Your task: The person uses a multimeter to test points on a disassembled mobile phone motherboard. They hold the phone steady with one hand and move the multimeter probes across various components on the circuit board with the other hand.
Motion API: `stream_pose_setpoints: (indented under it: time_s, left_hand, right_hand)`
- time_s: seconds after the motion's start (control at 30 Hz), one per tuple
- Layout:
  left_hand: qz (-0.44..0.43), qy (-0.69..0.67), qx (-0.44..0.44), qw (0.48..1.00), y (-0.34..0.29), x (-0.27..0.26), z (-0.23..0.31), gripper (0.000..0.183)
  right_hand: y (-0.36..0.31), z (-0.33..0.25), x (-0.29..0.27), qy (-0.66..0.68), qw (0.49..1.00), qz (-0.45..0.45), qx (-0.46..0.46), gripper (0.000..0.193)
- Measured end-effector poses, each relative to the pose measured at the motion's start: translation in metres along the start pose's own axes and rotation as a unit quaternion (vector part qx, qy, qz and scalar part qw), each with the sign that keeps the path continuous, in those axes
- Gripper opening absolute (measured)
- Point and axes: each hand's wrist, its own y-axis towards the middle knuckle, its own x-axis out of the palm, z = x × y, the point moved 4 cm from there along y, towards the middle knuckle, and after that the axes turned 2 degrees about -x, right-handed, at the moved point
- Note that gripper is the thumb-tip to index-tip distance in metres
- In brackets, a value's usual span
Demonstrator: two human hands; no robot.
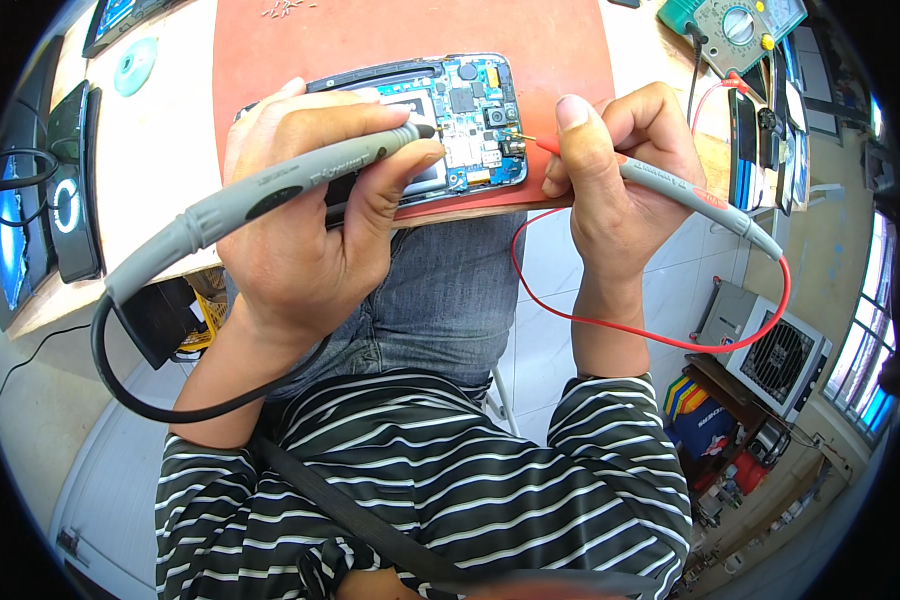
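1. Head view: left hand closed round a grey probe, thumb and forefinger pinching near its dark nose; the probe slants from back-left of the hand toward its fingertips.
2. Right hand also gripping: thumb and fingers pinch a red-and-grey probe, metal tip pointing left, body trailing off to the hand's right.
3. Opened phone lies between the two, left end under the left hand, right end just short of the right hand's fingers. Long axis runs roughly left to right, right end angled a little away from the wearer.
4. Left hand is nearer, overlapping the phone; right hand stands just beside its short end. Bared circuit board sits right of the left fingertips, left of the right ones. Both tips over it, facing each other; contact cannot be told.
5. Below the hands: black cable curving from the left probe, red cable looping from the right.
6. Beneath and beyond: red mat on a pale counter; small screws far past the left hand.
7. Farther out: green multimeter beyond and right of the right hand; dark handset well left of the left.
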Motion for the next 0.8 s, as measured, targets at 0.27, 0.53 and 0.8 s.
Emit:
stream_pose_setpoints:
  time_s: [0.27, 0.53, 0.8]
  left_hand:
    - [0.005, -0.01, 0.0, 1.0, 0.0005, 0.0002, 0.0001, 0.019]
    - [0.002, -0.004, -0.002, 1.0, -0.0005, 0.0001, 0.0002, 0.019]
    - [0.001, -0.001, 0.002, 1.0, -0.0005, -0.0001, -0.0002, 0.02]
  right_hand:
    - [0.0004, -0.001, 0.0003, -0.002, 1.0, 0.0, 0.002, 0.023]
    - [0.0004, -0.0016, -0.0011, -0.001, 1.0, 0.009, 0.007, 0.023]
    - [-0.0002, -0.0006, -0.0012, -0.003, 1.0, 0.011, 0.007, 0.023]
